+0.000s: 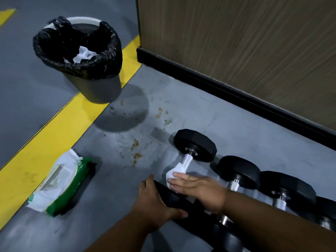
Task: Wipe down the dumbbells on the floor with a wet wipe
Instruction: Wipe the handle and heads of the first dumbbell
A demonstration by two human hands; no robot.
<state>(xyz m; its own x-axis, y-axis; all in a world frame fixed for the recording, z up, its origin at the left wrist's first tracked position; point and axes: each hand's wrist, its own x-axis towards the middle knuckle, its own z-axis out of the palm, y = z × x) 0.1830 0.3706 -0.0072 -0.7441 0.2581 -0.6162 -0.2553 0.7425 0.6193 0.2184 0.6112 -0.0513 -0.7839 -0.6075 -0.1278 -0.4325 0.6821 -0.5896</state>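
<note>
Three black dumbbells with metal handles lie side by side on the grey floor along the wall. On the leftmost dumbbell (195, 144), a white wet wipe (175, 174) is wrapped over the near end of the handle. My right hand (198, 190) presses the wipe with straight fingers. My left hand (156, 200) grips this dumbbell's near head, with the thumb curled round its edge. To the right lie the second dumbbell (238, 170) and the third dumbbell (289, 190), their near ends hidden by my right forearm.
A green and white pack of wet wipes (61, 182) lies open on the floor to the left. A bin with a black liner (80, 57) holds used wipes. A yellow floor line (54, 131) runs diagonally. A wooden wall with black skirting (236, 42) stands behind the dumbbells.
</note>
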